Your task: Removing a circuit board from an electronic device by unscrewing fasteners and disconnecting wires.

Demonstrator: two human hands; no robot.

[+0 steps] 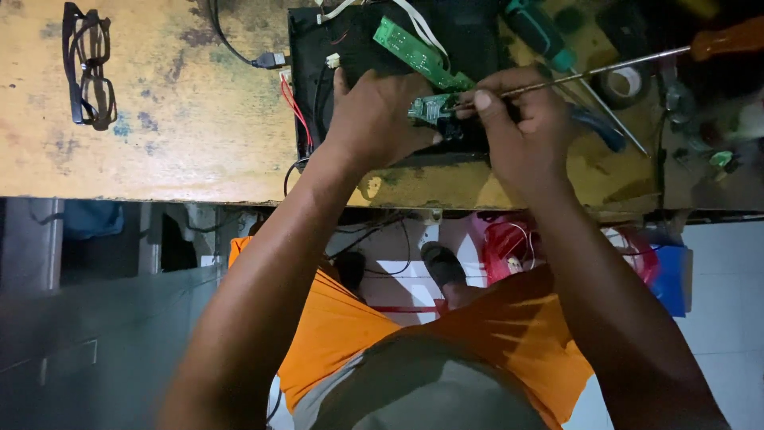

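- Worn, stained wood makes up the surface (183,119), which fills the upper half of the frame; below its edge I see my orange shirt, a dark shoe on a pale floor, and red and blue things under the right side.
- My left hand (374,115) lies top centre, palm down on a black case (469,32), its fingers curled to pin a small green board (430,106); the thumb tip touches the board's lower edge.
- My right hand (521,119) sits just right of it, closed narrowly round the thin metal shaft of a screwdriver (605,68). Its orange handle points to the upper right corner, and the tip meets the small board between my two hands.
- A longer green board (414,52) lies at a slant on the case just above the small one, and the two appear to touch.
- White ribbon wires (422,24) run from the top edge down past that long board.
- Red wires (294,107) hang along the case's left side, and a black cable with a plug (267,60) ends just left of the case.
- Black glasses (87,68) rest folded at the upper left, well apart from the work.
- A teal-handled tool (541,32) lies above my right hand, and a tape roll (625,84) sits to its right, under the shaft.
- Small parts at the far right are too dim for me to tell.
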